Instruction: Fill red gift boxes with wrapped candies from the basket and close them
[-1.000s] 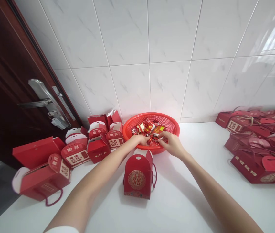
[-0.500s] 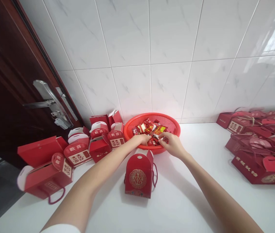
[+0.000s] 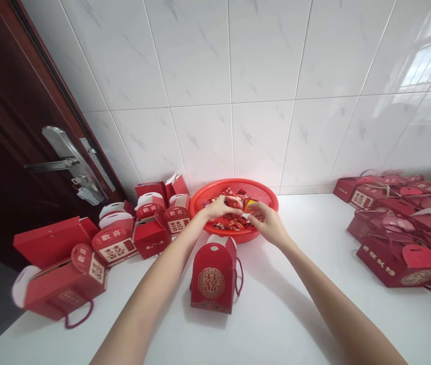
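Note:
A red plastic basket [image 3: 199, 195] stands against the tiled wall, holding wrapped candies [image 3: 232, 224] in red, gold and yellow. Above the candies, my left hand [image 3: 219, 208] is closed on a red-wrapped candy [image 3: 235, 202]. My right hand [image 3: 267, 220] is over the basket's right side, its thumb and fingertips pinched at a small whitish wrapper end [image 3: 245, 216]. Between my forearms, a red gift box [image 3: 211, 281] with a round gold emblem and a cord handle stands upright in front of the basket.
Several red gift boxes [image 3: 116, 245] stand on the left of the white table [image 3: 276, 314]. More red boxes [image 3: 405, 258] are heaped at the right. A dark door [image 3: 6, 126] with a metal handle [image 3: 69, 162] is at the far left.
My left hand has risen from among the candies and now has a red-wrapped one. My right hand stays over the basket's right side. The view has shifted slightly.

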